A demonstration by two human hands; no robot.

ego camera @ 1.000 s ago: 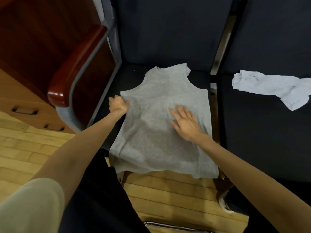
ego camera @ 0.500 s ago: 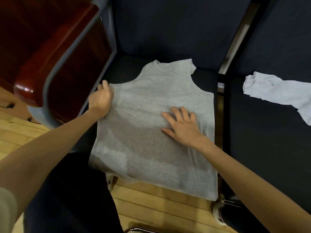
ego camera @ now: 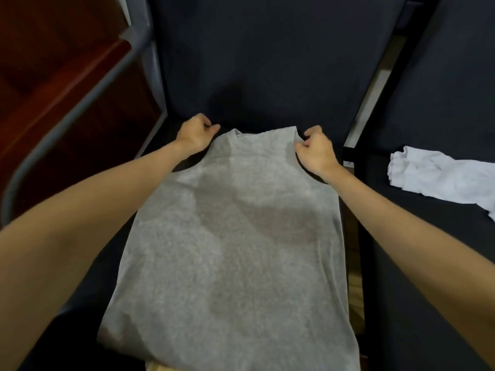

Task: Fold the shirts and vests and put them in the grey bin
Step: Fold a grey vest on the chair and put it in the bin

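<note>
Two hands at the top of a grey vest

The vest (ego camera: 235, 236) lies flat on a dark seat (ego camera: 128, 263), its top end between the hands. The left hand (ego camera: 194, 135) and right hand (ego camera: 316, 151) have curled fingers at its shoulder corners; I cannot tell if they pinch it. A white cloth (ego camera: 439, 178) lies well off past the right hand.

"Is your picture bright?"
"No, dim and a bit fuzzy. Soft dark shadows lie on the grey vest (ego camera: 235, 236) below your fingers (ego camera: 211, 127). The edges bend and blur."
</note>
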